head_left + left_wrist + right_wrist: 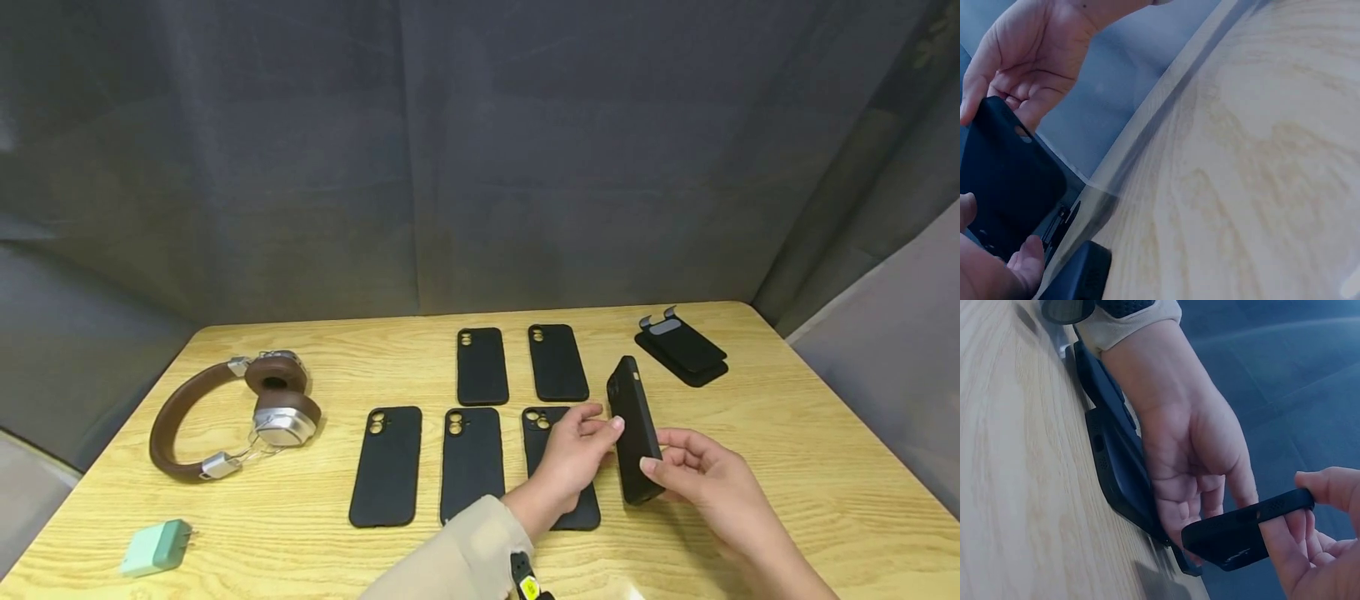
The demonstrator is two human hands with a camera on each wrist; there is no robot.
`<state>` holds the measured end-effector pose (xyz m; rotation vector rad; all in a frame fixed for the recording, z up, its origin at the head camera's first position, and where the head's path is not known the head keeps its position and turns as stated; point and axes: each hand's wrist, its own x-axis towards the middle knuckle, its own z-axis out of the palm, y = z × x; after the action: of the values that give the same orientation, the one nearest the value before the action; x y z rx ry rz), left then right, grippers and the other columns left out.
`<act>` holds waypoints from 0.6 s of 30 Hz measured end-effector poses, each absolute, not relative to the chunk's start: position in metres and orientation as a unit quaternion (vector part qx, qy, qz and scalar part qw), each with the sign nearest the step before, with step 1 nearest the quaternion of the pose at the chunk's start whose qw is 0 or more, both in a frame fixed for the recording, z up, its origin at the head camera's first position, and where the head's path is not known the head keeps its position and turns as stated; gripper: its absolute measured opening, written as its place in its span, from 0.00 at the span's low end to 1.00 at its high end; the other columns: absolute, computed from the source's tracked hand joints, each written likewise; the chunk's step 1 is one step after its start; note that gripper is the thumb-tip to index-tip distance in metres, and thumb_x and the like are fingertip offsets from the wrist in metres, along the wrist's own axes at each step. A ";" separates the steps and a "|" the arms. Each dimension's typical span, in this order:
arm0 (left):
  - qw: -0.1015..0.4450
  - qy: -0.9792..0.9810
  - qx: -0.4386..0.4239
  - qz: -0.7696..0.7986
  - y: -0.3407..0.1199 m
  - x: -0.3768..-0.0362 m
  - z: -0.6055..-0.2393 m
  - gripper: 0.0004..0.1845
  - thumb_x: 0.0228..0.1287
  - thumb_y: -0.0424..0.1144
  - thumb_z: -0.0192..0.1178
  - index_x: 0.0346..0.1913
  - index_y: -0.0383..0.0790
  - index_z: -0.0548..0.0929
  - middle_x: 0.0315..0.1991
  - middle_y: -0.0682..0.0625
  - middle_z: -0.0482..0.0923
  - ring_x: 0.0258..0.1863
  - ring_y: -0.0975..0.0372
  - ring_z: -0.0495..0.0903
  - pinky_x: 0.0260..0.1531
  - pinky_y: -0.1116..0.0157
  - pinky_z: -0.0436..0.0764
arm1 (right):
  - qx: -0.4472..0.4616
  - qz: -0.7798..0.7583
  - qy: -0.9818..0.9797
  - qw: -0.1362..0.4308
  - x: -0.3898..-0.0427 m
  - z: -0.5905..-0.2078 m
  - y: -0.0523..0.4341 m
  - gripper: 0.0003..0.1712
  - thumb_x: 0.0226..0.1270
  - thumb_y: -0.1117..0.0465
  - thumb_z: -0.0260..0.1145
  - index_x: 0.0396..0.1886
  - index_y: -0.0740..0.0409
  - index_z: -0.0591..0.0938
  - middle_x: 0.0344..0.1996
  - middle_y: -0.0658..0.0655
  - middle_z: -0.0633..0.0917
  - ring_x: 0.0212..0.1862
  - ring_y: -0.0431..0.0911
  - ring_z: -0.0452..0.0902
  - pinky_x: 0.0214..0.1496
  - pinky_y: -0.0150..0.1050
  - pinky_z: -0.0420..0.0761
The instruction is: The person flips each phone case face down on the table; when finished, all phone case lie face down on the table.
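My right hand (708, 479) holds a black phone case (636, 433) by its lower end, thumb on the near side and fingers behind. The case stands tilted on edge over the table, its camera end up and away. Beside its left face is my left hand (573, 450), thumb tip right at the case and fingers loosely bent, not wrapped round it. In the left wrist view, the case (1010, 169) hangs between both hands. Just left of it, another black phone case (573, 508) lies flat, partly hidden under my left hand and wrist.
More black phone cases lie flat: one at front left (386, 467), one beside it (472, 458), and two behind (482, 367). Black flat pieces with grey tabs (686, 346) lie at back right. Brown headphones (180, 417) and a green charger (156, 548) are on the left.
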<state>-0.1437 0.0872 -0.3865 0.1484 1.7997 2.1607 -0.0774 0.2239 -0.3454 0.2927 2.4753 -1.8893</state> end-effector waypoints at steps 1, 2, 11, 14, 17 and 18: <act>0.167 0.625 0.052 0.761 0.088 -0.143 -0.387 0.24 0.63 0.39 0.59 0.59 0.33 0.69 0.42 0.46 0.78 0.37 0.62 0.79 0.42 0.59 0.79 | 0.094 -0.607 0.789 0.008 -0.077 -0.345 0.224 0.29 0.60 0.64 0.65 0.57 0.74 0.67 0.30 0.53 0.78 0.31 0.39 0.78 0.33 0.36 0.81; 0.171 0.620 0.053 0.764 0.088 -0.143 -0.388 0.24 0.64 0.39 0.58 0.59 0.32 0.69 0.42 0.46 0.79 0.36 0.62 0.79 0.42 0.59 0.79 | 0.094 -0.609 0.787 0.009 -0.077 -0.345 0.225 0.29 0.60 0.64 0.65 0.57 0.74 0.67 0.30 0.53 0.78 0.31 0.39 0.78 0.33 0.36 0.81; 0.202 0.593 0.035 0.778 0.093 -0.141 -0.391 0.21 0.64 0.36 0.58 0.57 0.33 0.69 0.38 0.43 0.82 0.35 0.56 0.82 0.39 0.60 0.81 | 0.088 -0.634 0.768 0.015 -0.077 -0.348 0.230 0.29 0.62 0.65 0.63 0.58 0.75 0.65 0.31 0.52 0.79 0.34 0.39 0.79 0.35 0.35 0.81; 0.200 0.591 0.034 0.781 0.093 -0.140 -0.390 0.19 0.63 0.35 0.58 0.55 0.34 0.70 0.37 0.43 0.81 0.33 0.59 0.82 0.37 0.60 0.81 | 0.084 -0.643 0.761 0.013 -0.078 -0.350 0.233 0.28 0.61 0.66 0.63 0.57 0.75 0.65 0.31 0.52 0.80 0.34 0.39 0.79 0.35 0.35 0.81; 0.199 0.585 0.035 0.785 0.092 -0.139 -0.389 0.19 0.62 0.33 0.59 0.54 0.35 0.70 0.36 0.44 0.81 0.30 0.60 0.81 0.36 0.62 0.81 | 0.085 -0.646 0.759 0.014 -0.077 -0.351 0.237 0.28 0.62 0.66 0.63 0.57 0.75 0.65 0.31 0.51 0.80 0.35 0.39 0.79 0.35 0.35 0.81; 0.199 0.584 0.038 0.786 0.092 -0.139 -0.388 0.19 0.62 0.32 0.59 0.54 0.35 0.70 0.35 0.44 0.80 0.29 0.61 0.80 0.35 0.62 0.81 | 0.087 -0.646 0.758 0.015 -0.077 -0.352 0.239 0.28 0.62 0.66 0.63 0.57 0.74 0.65 0.31 0.50 0.80 0.35 0.38 0.79 0.36 0.35 0.81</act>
<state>-0.1392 0.0917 -0.3884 0.1057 1.6332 2.1994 -0.0773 0.2388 -0.3518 0.2711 2.3594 -2.0109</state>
